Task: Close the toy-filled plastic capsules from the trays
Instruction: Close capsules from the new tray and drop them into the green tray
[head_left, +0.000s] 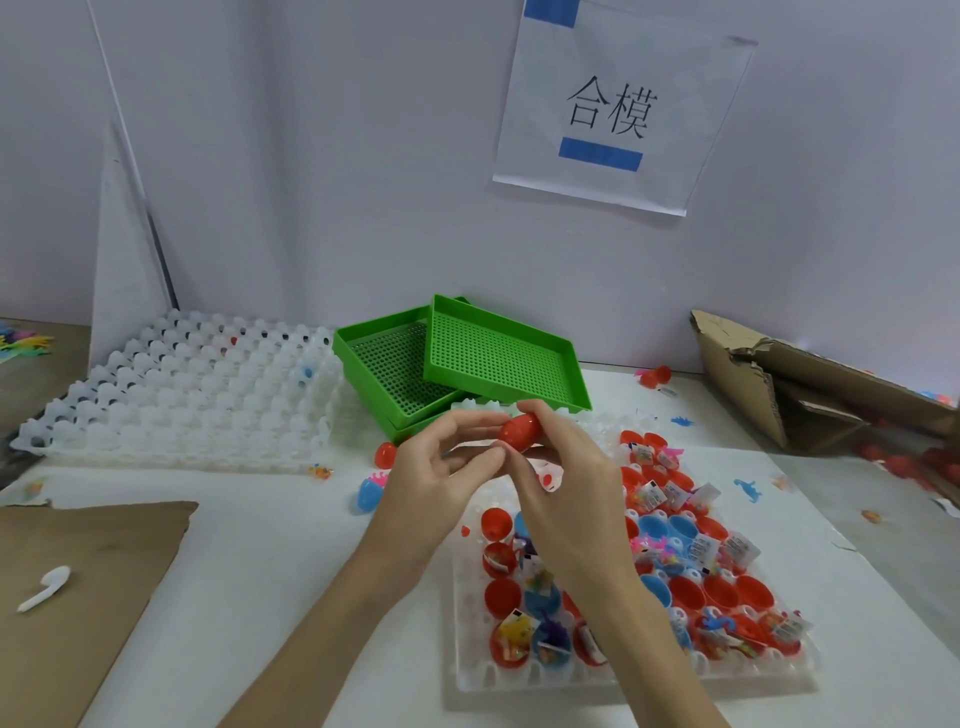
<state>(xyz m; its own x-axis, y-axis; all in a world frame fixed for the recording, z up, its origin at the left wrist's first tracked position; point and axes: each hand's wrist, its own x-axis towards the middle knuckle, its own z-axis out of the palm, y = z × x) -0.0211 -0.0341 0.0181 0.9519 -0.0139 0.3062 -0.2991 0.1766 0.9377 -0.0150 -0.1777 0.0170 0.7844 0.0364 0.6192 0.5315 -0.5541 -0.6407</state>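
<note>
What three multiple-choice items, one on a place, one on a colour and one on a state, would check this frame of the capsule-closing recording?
1. Where are the green mesh trays?
A. At the back of the table, behind the hands
B. On the brown cardboard sheet at the left
C. Inside the torn cardboard box

2. What colour is the capsule held between the hands?
A. Blue
B. Red
C. White

3. How does the white tray at the right stand?
A. Holding only closed capsules
B. Stacked inside a green tray
C. Holding many open red and blue halves with toys

Answers: 1 A, the trays sit near the wall beyond the hands. 2 B, the left hand and right hand pinch a red capsule. 3 C, open halves with toys show in its cells.
</note>
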